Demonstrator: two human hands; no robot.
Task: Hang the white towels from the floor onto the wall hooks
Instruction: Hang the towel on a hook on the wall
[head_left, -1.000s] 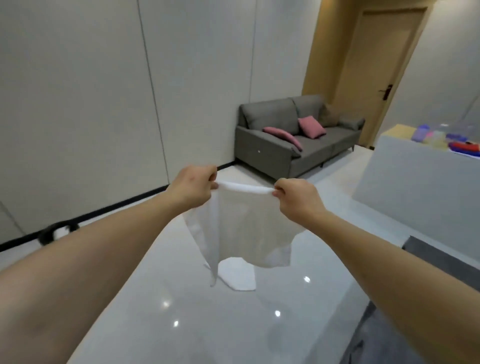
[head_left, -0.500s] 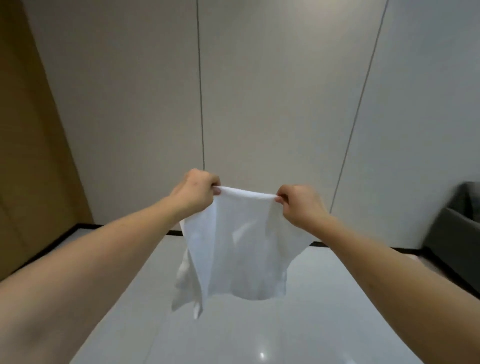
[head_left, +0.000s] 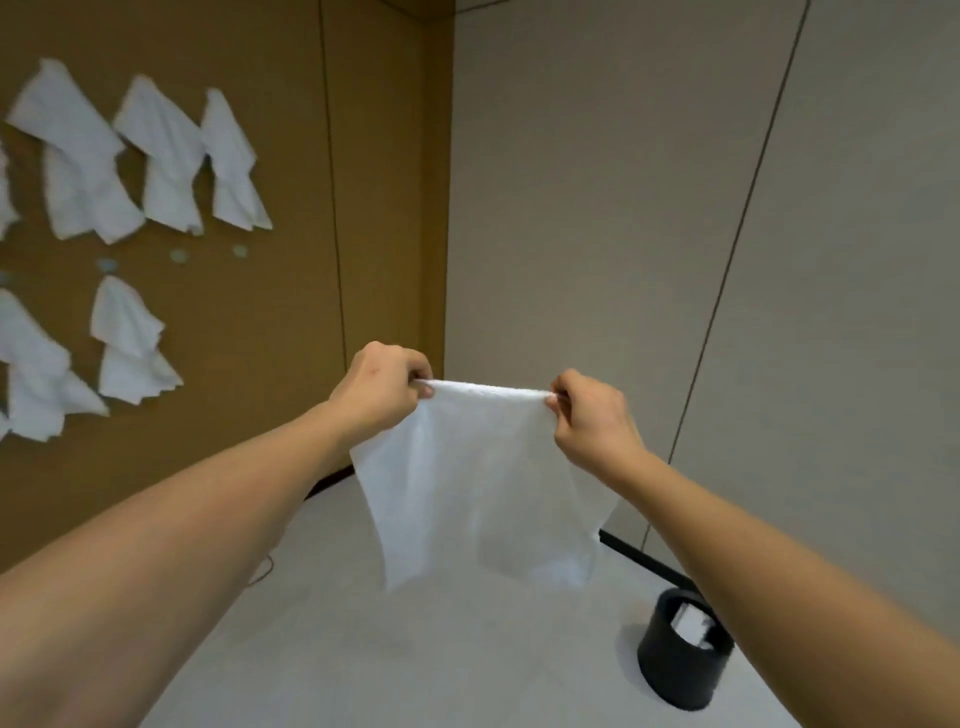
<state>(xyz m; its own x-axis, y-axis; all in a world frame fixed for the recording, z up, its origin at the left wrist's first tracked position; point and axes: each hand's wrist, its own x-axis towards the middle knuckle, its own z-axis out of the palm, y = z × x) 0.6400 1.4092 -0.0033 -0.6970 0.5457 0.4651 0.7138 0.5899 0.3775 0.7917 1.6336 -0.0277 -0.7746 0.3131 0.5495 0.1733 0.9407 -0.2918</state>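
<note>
Brown wall (head_left: 291, 208) carries hung towels (head_left: 161, 156); both hands, left (head_left: 382, 387) and right (head_left: 592, 415), pinch white towel (head_left: 483, 483); black bin (head_left: 683, 654) nearby.

White towel (head_left: 483, 467) between both hands (head_left: 382, 392)

Floor (head_left: 415, 649): pale grey, glossy, meets both walls at a dark baseboard (head_left: 644, 558). A black round bin (head_left: 680, 670) stands on the floor at right, near the grey wall; something white shows inside it, unclear what. Brown wall (head_left: 291, 260) at left carries white towels (head_left: 166, 156) in two rows, hanging bunched from their tops. Hooks themselves too blurred to make out.
</note>
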